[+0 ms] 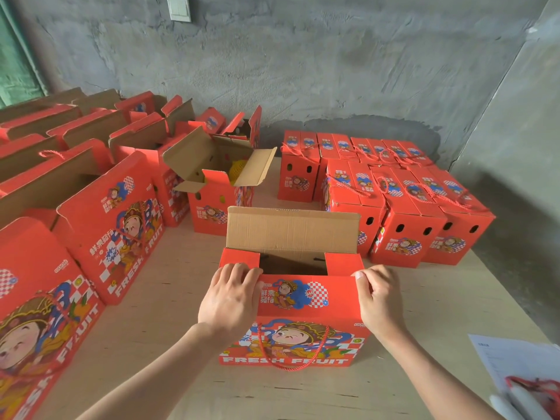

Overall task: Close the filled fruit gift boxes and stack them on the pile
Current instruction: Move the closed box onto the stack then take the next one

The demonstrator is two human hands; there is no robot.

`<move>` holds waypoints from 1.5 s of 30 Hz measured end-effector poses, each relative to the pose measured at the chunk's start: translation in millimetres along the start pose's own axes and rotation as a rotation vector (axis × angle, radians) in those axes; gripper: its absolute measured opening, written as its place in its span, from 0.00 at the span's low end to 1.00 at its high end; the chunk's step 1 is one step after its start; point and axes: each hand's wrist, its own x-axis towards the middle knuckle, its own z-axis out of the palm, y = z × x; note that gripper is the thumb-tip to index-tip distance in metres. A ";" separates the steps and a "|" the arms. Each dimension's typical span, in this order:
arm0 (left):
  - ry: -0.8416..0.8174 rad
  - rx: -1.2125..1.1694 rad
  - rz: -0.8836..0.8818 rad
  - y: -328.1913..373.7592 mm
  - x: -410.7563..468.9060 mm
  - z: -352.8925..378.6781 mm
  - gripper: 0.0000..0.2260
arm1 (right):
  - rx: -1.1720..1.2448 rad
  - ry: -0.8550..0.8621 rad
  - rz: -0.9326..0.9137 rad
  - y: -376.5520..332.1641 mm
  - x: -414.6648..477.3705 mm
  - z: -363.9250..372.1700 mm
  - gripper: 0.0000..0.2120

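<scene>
- Because the open gift boxes [115, 225] crowd the left of the table [169, 313], a stray elbow could tip one; their sides read "FRESH FRUIT" beside Chinese characters.
- The left hand [233, 295] curls its fingers over the near flap's left corner.
- The gift box [303, 331] stands mid-table, close to the person, with its rear flap [292, 230] upright. Uneven pressure from either side could skew or crease the near flap. I cannot tell what is inside, as the interior is dark.
- Its front says "FRESH FRUIT" in white capitals under a cartoon figure; the small logo is unreadable. The rope handle [291, 359] hangs down the front and may snag.
- The right hand [378, 298] pinches the flap's right corner.
- On the pile of closed boxes [403, 189] at the right rear, rope handles lie across the lids, so a box set there could rock.
- The paper sheet [509, 356] has print too small to read.
</scene>
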 end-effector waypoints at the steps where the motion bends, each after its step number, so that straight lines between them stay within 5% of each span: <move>1: 0.002 -0.004 0.002 -0.3 -0.1 0.1 0.19 | -0.003 0.000 0.003 -0.4 -0.3 -0.4 0.17; 11: 0.038 -0.067 0.034 -4.2 -1.4 3.0 0.19 | -0.142 -0.073 -0.028 -6.1 -2.1 -7.2 0.04; 18: -0.004 -0.099 0.034 -3.5 -1.1 -0.8 0.21 | -0.090 -0.360 -0.157 -6.7 -3.4 -12.2 0.11; 25: -0.022 -0.286 -0.049 -12.7 3.3 1.3 0.10 | -0.040 -0.418 -0.090 -5.7 -2.1 -11.0 0.11; 32: -0.161 -0.279 -0.342 -30.9 33.5 13.4 0.10 | 0.068 -0.454 0.072 -6.2 3.1 -10.9 0.09; 37: -0.259 -0.401 -0.362 -28.6 33.9 15.2 0.10 | 0.073 -0.508 0.306 -8.7 24.8 -5.8 0.06; 42: -0.201 -0.499 -0.407 -24.7 31.7 8.5 0.13 | 0.095 -0.581 0.561 -9.0 47.4 7.1 0.40; 45: -0.146 -0.577 -0.421 -26.5 31.7 11.4 0.29 | 0.152 -0.570 0.556 -2.7 44.3 13.2 0.44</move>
